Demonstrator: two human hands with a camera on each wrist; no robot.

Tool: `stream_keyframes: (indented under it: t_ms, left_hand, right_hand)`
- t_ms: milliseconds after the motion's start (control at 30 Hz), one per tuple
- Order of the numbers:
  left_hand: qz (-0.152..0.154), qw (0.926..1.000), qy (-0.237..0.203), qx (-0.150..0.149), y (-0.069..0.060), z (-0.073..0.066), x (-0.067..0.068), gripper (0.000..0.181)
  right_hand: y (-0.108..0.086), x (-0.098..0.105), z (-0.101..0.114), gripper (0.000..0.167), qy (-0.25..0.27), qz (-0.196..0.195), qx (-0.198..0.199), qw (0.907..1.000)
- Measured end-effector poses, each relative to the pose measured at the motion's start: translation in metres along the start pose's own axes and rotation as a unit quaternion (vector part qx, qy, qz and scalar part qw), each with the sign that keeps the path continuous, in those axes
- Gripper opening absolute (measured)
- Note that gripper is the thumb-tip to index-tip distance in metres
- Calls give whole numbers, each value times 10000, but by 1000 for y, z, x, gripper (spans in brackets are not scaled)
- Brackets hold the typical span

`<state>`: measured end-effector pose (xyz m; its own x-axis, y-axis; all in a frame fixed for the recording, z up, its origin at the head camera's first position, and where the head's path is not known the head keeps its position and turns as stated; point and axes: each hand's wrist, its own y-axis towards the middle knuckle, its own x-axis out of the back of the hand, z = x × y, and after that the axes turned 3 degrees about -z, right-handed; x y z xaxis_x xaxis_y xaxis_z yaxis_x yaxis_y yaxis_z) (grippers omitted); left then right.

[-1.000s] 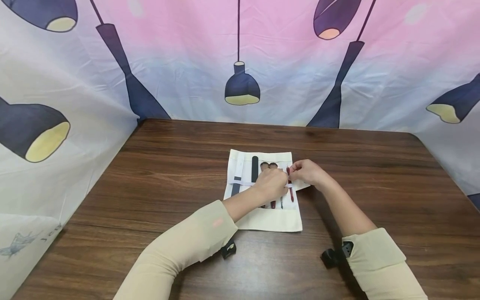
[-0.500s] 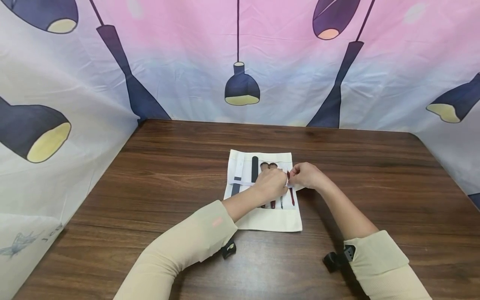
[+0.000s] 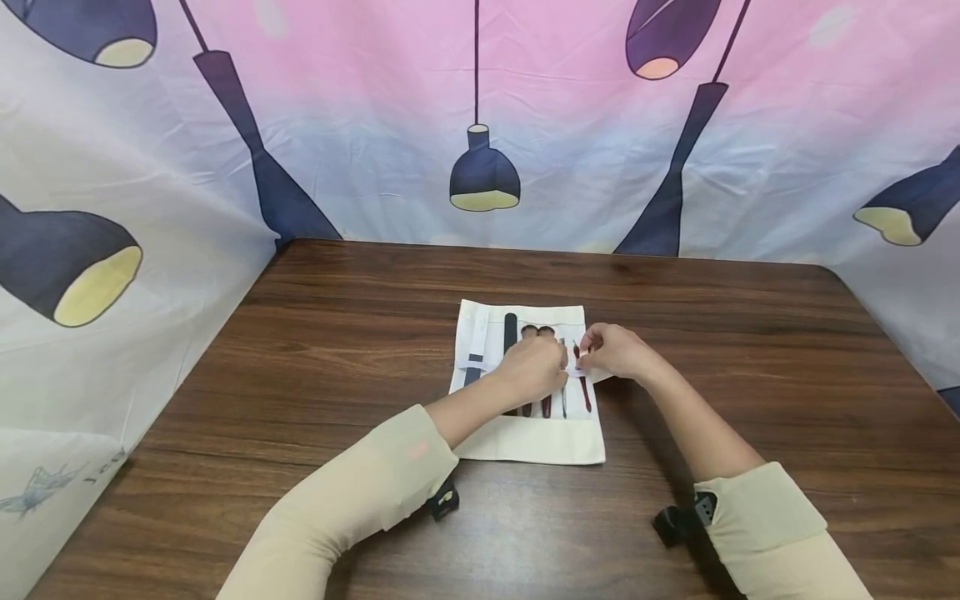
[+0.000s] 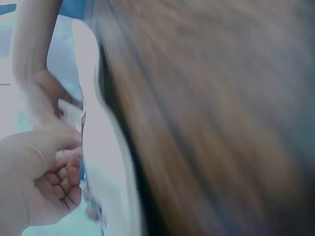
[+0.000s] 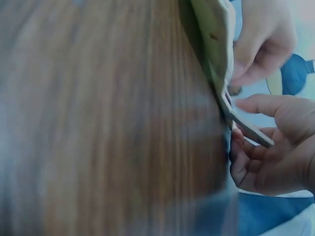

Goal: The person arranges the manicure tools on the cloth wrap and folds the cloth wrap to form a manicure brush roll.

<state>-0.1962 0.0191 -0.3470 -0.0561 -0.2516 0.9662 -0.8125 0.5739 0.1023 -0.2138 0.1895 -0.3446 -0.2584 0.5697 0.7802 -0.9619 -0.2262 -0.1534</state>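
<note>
In the head view a cream fabric roll (image 3: 540, 442) lies unrolled, with slim tools tucked under a white elastic band (image 3: 474, 365). My left hand (image 3: 534, 368) is over its middle with curled fingers, seeming to pinch the band; the fingertips are partly hidden. At the right edge my right hand (image 3: 617, 350) holds thumb and forefinger at a slim dark red tool (image 3: 585, 393), whose lower end points toward me. A silver tool (image 3: 564, 404) lies between the hands. In the right wrist view a flap (image 5: 253, 132) hides part of the right hand (image 5: 283, 147).
A black file (image 3: 511, 329), two brushes (image 3: 537, 332) and a white-and-grey strip (image 3: 477, 333) also lie in the roll. The brown wooden table (image 3: 337, 350) extends around it. A printed curtain (image 3: 390, 167) hangs behind the table.
My left hand has shifted slightly left, uncovering more of the silver tool. My right hand has moved slightly down, and the red tool's lower end has slid a little toward me.
</note>
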Motion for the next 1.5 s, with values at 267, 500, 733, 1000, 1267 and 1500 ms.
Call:
stream_keyframes:
  t_ms: [267, 500, 733, 1000, 1267, 1500]
  left_hand:
    - [-441, 9936, -800, 663, -5, 40, 29, 18]
    - [-639, 9847, -768, 1425, 3, 89, 52, 24]
    - [-380, 9697, -1087, 2155, 7, 128, 50, 31]
    - [-207, 9675, -1183, 2227, 10, 136, 39, 24]
    - [277, 9818, -834, 1682, -6, 138, 39, 37]
    - [525, 9807, -217, 1873, -53, 121, 42, 37]
  right_hand:
    - [-45, 27, -3, 32, -719, -477, 122, 9962]
    - [-88, 13, -10, 14, -477, -11, 338, 9983]
    - [-113, -20, -9, 19, 1836, 1032, -264, 9772]
    - [-112, -36, -7, 16, 2545, 1110, -691, 9582]
    - [-101, -17, -11, 11, 1969, 866, -588, 9748]
    - [-75, 21, -17, 11, -51, -543, 121, 9984]
